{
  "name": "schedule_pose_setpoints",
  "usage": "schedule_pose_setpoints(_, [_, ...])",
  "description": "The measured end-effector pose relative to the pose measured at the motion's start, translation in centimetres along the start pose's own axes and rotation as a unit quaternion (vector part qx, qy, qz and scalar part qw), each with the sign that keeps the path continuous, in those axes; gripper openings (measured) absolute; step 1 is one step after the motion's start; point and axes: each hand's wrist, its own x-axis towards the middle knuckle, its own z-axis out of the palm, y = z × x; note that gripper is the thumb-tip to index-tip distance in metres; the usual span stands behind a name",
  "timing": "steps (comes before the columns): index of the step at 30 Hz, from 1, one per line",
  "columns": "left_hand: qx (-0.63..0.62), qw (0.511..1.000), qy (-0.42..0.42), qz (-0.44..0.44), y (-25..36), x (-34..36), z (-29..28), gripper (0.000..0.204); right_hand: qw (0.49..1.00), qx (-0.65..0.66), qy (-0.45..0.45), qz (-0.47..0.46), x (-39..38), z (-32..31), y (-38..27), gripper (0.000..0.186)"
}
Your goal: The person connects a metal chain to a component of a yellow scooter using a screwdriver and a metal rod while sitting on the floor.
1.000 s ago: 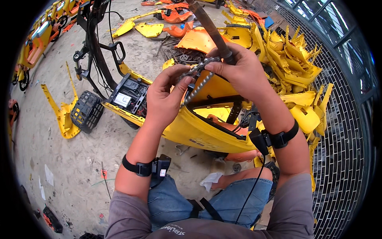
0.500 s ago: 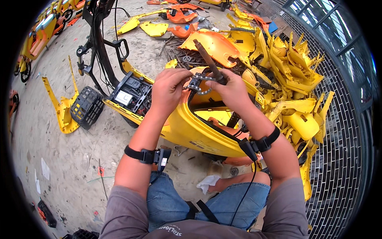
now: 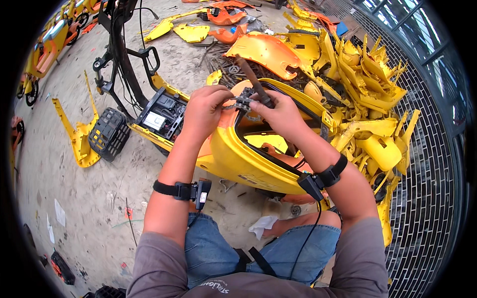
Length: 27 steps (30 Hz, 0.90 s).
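Observation:
Above the yellow scooter body (image 3: pixel 243 164), my two hands meet over a short metal roller chain (image 3: pixel 243 103). My left hand (image 3: pixel 204 111) pinches one end of the chain between thumb and fingers. In my right hand (image 3: pixel 281 113) is a rusty brown metal rod (image 3: pixel 252 77), tilted up and away to the left. The right thumb presses against the chain beside the rod. Part of the chain loops below the fingers. How the rod and the chain touch is hidden by my fingers.
An open compartment (image 3: pixel 161 119) with electronics lies left of the body, beside the black fork (image 3: pixel 124 64). A black basket (image 3: pixel 109 134) and a yellow panel (image 3: pixel 79 139) lie on the ground. Broken yellow panels (image 3: pixel 370 89) pile up at right, near a brick surface (image 3: pixel 417 213).
The rod and my right hand have shifted slightly left and down. My left hand has moved a little left, and the chain is bunched closer to the right thumb.

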Motion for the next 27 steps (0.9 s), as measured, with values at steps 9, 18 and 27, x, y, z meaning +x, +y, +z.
schedule_pose_setpoints(9, [0.023,0.999,0.01,0.022,-0.5,-0.3,0.4,0.024,1.0,-0.015,-0.019,-0.005,0.3,-0.1,0.2,0.02])
schedule_pose_setpoints(18, [-0.003,1.0,-0.002,0.025,-1.5,-0.7,0.1,0.025,0.999,-0.027,-0.029,-0.003,-0.5,-0.5,-0.1,0.019])
schedule_pose_setpoints(27, [0.019,0.999,0.008,0.04,-1.4,-1.1,0.0,0.037,0.959,-0.277,0.056,0.003,-2.5,-2.0,-5.6,0.027])
